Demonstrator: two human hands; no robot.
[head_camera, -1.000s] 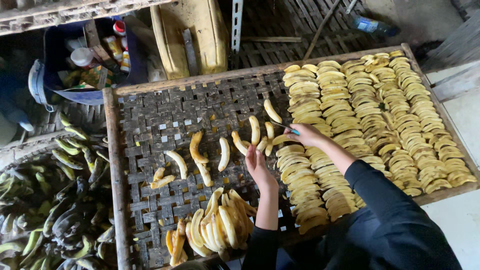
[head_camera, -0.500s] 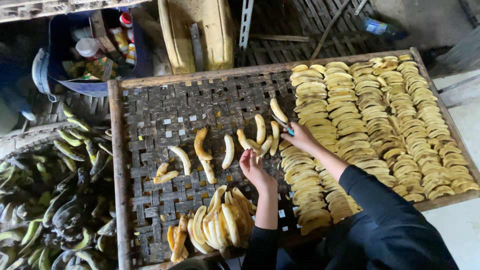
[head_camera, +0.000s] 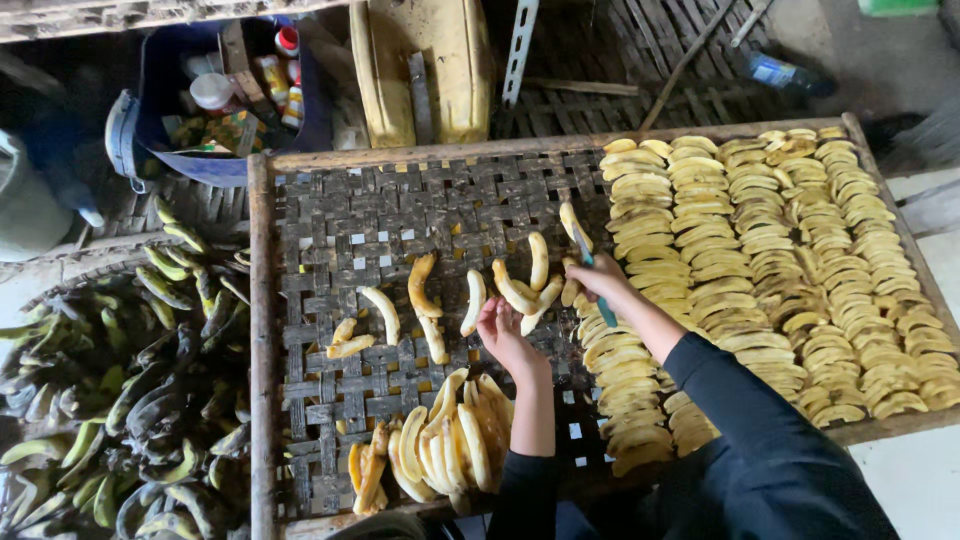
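Note:
My right hand is closed around a teal-handled knife, at the left edge of the rows of flat banana slices on the woven drying tray. My left hand hovers with loosely curled fingers, its fingertips at a peeled banana. Other peeled bananas lie scattered on the tray's middle. A pile of peeled bananas sits at the near edge, just left of my left forearm.
Green and dark unpeeled bananas are heaped on the ground left of the tray. A blue crate with bottles and packets and a yellow jerrycan stand beyond the tray's far edge. Bamboo slats lie behind.
Both hands stay nearly in place. My left hand has edged slightly left toward the peeled banana, and the view has drifted a little.

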